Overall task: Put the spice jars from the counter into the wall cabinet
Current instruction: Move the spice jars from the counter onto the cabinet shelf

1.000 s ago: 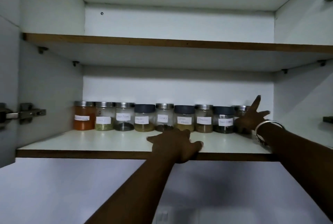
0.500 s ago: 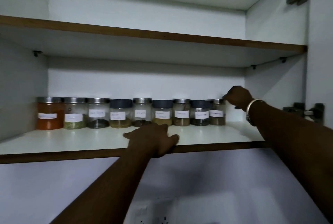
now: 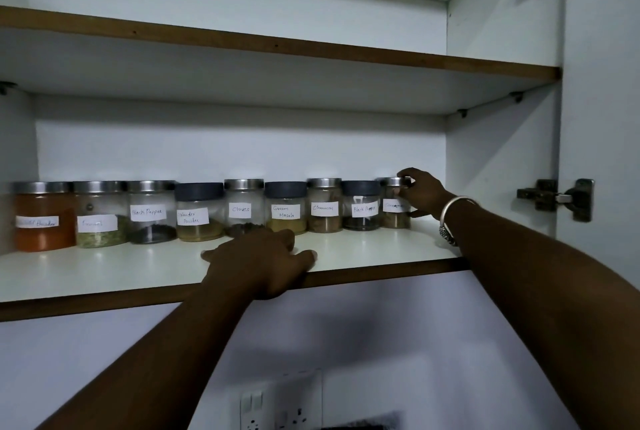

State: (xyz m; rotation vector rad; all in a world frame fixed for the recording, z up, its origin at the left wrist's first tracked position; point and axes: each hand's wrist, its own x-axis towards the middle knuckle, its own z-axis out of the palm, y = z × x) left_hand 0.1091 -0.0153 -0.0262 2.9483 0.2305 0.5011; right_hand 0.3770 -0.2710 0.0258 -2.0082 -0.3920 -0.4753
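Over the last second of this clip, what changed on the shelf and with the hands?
The right hand, earlier open with a finger pointing up, closed around the rightmost jar at the row's end. The camera also swung right. The left hand stayed flat on the shelf edge, and the other eight jars kept their order.

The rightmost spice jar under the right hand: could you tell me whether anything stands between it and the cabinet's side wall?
Nothing visible does. The rightmost spice jar ends the row, and the lower shelf lies bare from there to the side wall. Only the right hand is there, gripping the jar.
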